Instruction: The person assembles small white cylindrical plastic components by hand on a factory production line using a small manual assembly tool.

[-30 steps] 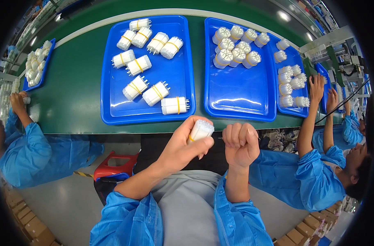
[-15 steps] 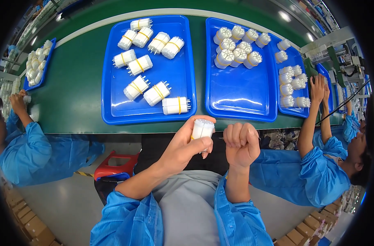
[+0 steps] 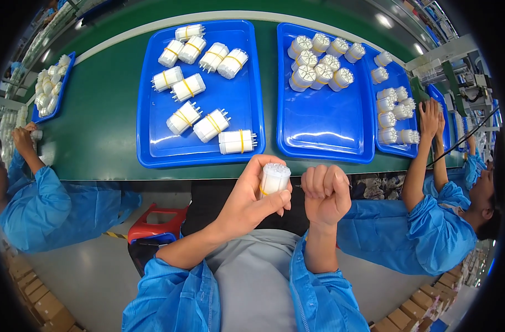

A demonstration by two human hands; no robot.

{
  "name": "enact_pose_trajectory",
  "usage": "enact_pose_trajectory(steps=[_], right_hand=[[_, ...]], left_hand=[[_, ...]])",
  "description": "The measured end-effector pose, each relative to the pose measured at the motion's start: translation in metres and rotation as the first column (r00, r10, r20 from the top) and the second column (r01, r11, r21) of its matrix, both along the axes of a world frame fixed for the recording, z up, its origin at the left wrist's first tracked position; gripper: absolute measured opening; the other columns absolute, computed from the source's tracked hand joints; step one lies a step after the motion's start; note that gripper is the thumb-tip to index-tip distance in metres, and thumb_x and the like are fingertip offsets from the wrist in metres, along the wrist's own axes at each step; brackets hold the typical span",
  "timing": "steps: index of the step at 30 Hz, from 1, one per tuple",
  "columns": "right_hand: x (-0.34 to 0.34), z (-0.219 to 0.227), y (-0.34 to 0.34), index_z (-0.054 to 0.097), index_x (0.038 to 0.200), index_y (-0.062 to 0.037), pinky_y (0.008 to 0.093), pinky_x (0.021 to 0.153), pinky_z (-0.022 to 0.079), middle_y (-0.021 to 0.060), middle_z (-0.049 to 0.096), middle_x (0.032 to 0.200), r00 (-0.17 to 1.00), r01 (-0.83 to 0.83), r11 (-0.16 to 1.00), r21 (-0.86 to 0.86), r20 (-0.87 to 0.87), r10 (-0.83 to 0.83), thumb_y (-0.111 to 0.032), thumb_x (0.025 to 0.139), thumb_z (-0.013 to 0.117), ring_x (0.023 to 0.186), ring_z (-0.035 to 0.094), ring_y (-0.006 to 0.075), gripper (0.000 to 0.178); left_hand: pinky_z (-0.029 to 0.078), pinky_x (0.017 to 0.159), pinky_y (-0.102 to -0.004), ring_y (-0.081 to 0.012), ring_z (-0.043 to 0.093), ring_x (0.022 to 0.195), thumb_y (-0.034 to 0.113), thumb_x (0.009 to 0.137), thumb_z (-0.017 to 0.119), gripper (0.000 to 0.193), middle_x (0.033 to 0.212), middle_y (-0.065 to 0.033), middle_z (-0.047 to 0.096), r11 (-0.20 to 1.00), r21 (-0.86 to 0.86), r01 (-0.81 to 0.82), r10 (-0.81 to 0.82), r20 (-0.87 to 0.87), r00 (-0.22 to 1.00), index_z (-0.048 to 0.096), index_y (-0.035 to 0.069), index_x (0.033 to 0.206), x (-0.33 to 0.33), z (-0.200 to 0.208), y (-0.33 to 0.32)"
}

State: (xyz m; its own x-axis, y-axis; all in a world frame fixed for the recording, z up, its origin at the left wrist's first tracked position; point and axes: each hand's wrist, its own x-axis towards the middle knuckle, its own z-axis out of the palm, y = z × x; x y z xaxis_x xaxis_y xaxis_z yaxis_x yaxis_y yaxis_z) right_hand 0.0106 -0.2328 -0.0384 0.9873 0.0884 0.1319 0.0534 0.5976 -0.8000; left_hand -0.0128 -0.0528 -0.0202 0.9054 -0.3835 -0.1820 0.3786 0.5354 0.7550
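Left hand (image 3: 244, 196) has it, fingers and thumb closed around one white cylindrical bundle with a yellow band (image 3: 275, 178), clear faceted end facing up; that piece is held just on the near side of the blue plastic tray with the lying bundles (image 3: 238, 102), by its near right corner, off the green table (image 3: 108, 122); right hand (image 3: 326, 193) sits beside it, apart from the piece, fingers curled into a fist, and I cannot tell whether anything is tucked inside!

Now the tally; in that same tray, ten white banded bundles with prongs (image 3: 211, 126) lie loose on their sides, pointing every which way; immediately right of it, the blue tray with the standing bundles (image 3: 324, 119) shows a tight cluster of upright white bundles with spoked ends (image 3: 341, 80), packed toward its far side, its near half bare; beyond that, a third blue tray (image 3: 399, 74) carries more of them.

My read, and it is only a read: the upright cluster looks like the finished share, the sprawled ten like the share left; that would put it around the halfway mark, with the piece in the fingers in progress and not yet set down.
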Motion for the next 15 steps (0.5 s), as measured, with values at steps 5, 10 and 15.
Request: enact_pose_trajectory(steps=[5, 10, 15], right_hand=[[0.0001, 0.0009, 0.0005, 0.032, 0.061, -0.0119, 0.0296, 0.050, 0.022, 0.0005, 0.034, 0.055, 1.000, -0.002, 1.000, 0.002, -0.006, 0.002, -0.025, 0.099, 0.047, 0.052, 0.027, 0.0111, 0.043], [0.0005, 0.0013, 0.0008, 0.032, 0.061, -0.0117, 0.0295, 0.050, 0.022, 0.0010, 0.034, 0.055, 1.000, -0.005, 1.000, -0.005, -0.005, 0.005, -0.025, 0.099, 0.047, 0.052, 0.028, 0.0113, 0.043], [0.0003, 0.0007, 0.0003, 0.032, 0.061, -0.0116, 0.0295, 0.050, 0.023, 0.0010, 0.034, 0.055, 1.000, -0.003, 1.000, -0.004, -0.003, 0.003, -0.025, 0.099, 0.046, 0.052, 0.028, 0.0113, 0.043]], left_hand=[[0.049, 0.081, -0.0269, -0.0111, 0.056, 0.097, 0.006, 0.088, 0.068, 0.051, 0.102, -0.0078, 0.057, 0.996, 0.045, -0.076, 0.072, 0.088, 0.993, 0.038, 0.006, 0.129, -0.0047, -0.0076, -0.0039], [0.051, 0.081, -0.0303, -0.0155, 0.061, 0.093, 0.010, 0.089, 0.068, 0.049, 0.105, -0.0099, 0.059, 0.989, 0.078, -0.129, 0.113, 0.181, 0.977, 0.038, 0.007, 0.128, -0.0061, -0.0093, -0.0075], [0.051, 0.081, -0.0301, -0.0153, 0.061, 0.093, 0.014, 0.090, 0.067, 0.049, 0.106, -0.0111, 0.060, 0.996, 0.027, -0.087, 0.083, 0.136, 0.987, 0.038, 0.007, 0.129, -0.0047, -0.0072, -0.0035]])
